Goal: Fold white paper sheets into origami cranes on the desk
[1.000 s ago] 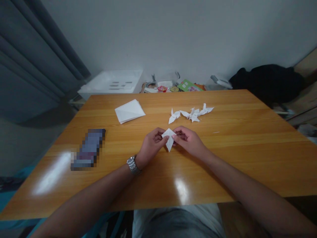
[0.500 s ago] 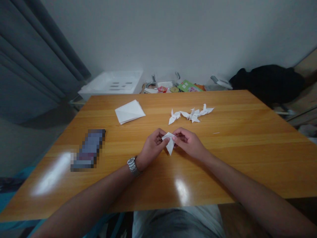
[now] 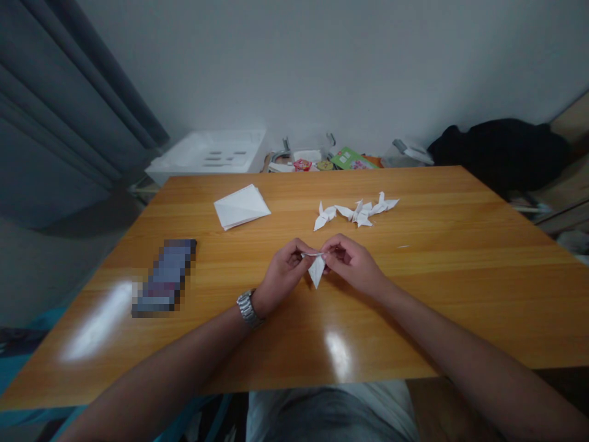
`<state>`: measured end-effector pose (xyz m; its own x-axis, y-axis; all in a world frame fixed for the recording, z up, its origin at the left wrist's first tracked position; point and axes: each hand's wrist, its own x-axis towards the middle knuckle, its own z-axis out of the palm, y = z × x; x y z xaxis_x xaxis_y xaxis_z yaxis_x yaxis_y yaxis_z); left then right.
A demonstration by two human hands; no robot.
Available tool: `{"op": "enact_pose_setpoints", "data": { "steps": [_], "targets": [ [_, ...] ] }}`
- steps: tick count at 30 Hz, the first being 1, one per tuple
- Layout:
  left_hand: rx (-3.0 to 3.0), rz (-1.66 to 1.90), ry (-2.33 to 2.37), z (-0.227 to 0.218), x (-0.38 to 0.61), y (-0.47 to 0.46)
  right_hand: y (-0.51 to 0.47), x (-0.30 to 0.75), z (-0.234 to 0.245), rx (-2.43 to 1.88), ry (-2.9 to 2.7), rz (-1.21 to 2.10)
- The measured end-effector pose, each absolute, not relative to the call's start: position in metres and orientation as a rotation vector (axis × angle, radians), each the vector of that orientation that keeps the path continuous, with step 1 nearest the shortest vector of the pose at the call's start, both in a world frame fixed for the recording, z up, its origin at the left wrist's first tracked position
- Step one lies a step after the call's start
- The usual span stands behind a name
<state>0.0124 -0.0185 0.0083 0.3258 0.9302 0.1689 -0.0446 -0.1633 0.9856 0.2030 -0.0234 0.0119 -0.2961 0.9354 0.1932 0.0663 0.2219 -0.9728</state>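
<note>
A small white folded paper piece (image 3: 316, 267) hangs point down just above the wooden table (image 3: 414, 294), held between both hands. My left hand (image 3: 278, 278), with a metal watch (image 3: 247, 307) on the wrist, pinches its left side. My right hand (image 3: 352, 264) pinches its right side. The top of the paper is folded down into a thin edge between my fingertips. Behind my hands lie several finished white paper cranes (image 3: 356, 212) in a row.
A stack of white paper sheets (image 3: 240, 206) lies at the back left of the table. A blurred dark flat object (image 3: 164, 277) lies to the left. Beyond the far edge are a white box (image 3: 208, 154), small clutter (image 3: 329, 159) and a black garment (image 3: 499, 150).
The upper flap of the paper piece has been folded down; it showed as a wider diamond before and now is a narrow point with a thin top edge. My hands stayed in place.
</note>
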Motion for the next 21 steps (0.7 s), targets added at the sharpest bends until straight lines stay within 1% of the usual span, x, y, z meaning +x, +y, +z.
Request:
{"op": "enact_pose_setpoints", "data": {
  "steps": [6,16,21],
  "targets": [
    [1.442,1.109,0.881,0.007,0.014,-0.018,-0.023,0.203,0.013,-0.933,-1.537,1.277],
    [1.549,1.113,0.949,0.018,0.010,-0.020,-0.022,0.206,0.013,-1.002,-1.645,1.139],
    [1.507,1.126,0.956,0.014,0.014,-0.020,-0.022,0.204,0.012,-0.963,-1.523,1.206]
  ]
}}
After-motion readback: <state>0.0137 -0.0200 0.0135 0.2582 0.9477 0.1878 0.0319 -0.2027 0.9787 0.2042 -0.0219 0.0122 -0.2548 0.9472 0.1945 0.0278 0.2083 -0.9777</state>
